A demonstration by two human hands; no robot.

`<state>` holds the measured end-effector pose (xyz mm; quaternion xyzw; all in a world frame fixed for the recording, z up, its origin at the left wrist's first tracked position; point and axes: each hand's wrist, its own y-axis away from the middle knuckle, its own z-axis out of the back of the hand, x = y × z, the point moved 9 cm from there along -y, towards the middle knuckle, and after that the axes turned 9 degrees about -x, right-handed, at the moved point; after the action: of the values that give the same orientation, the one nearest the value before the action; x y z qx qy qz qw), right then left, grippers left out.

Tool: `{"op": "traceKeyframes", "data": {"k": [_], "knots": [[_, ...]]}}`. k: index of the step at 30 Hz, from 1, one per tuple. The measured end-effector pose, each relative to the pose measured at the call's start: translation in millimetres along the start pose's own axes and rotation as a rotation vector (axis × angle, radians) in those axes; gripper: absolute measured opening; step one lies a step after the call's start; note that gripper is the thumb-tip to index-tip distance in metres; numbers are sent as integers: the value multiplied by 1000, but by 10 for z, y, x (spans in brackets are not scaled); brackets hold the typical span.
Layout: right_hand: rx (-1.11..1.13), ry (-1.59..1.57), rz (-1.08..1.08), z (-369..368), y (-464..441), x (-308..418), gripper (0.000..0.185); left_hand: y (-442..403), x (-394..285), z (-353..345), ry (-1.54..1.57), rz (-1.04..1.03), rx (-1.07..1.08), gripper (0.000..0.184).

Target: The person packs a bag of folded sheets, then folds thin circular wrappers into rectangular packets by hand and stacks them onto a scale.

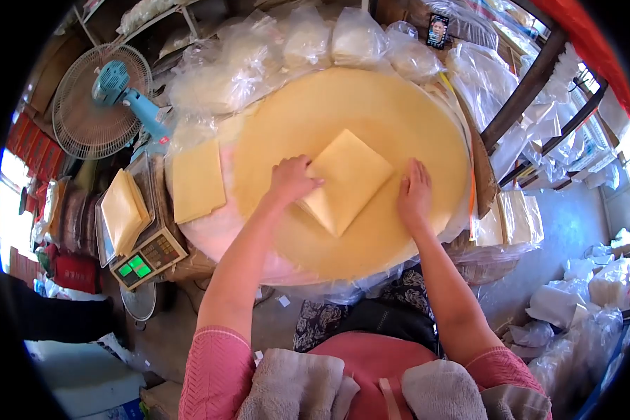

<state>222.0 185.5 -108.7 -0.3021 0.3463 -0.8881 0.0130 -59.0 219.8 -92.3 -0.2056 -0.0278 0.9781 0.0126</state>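
A stack of thin, round yellow pancake sheets [294, 241] spreads wide in front of me. On its middle lies a folded pancake [350, 178], a flat diamond with one corner toward me. My left hand [295, 180] is at the left corner of that diamond, fingers curled at its edge and thumb over its surface. To the right of the folded pancake, apart from it, my right hand [416, 192] rests on the round sheet with fingers stretched out.
Left of the round stack is a pile of folded pancakes [198, 182]. More folded pancakes [124, 210] sit on a digital scale [150, 259] with a lit green display. A fan [105, 94] stands behind it. Filled plastic bags [357, 38] line the back, near a phone [437, 31].
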Motion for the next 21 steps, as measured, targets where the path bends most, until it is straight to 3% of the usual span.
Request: {"op": "traceKeyframes", "data": {"k": [2,8,11,16,17,18,20,21], "knots": [[-11,2,6,49,-25,38,42,65,338,-18,166,144,97,46],[21,83,97,22,-12,95,38,598,897,155,398,283,-27,44],[5,67,147,21,17,37,36,874,1032,448,374,254,-206,39],[41,126,228,-12,9,119,33,1369,2016,2140,191,193,-1025,37],[47,123,229,-10,10,165,33,1575,1977,2630,-25,232,-1144,36],[52,128,226,6,10,185,33,1750,2395,2847,-260,226,-1336,41],[50,150,227,-2,1,185,33,1980,3280,3082,-632,552,-1299,48],[46,167,233,-14,4,167,33,2074,3840,3070,-469,798,-1174,51]]}}
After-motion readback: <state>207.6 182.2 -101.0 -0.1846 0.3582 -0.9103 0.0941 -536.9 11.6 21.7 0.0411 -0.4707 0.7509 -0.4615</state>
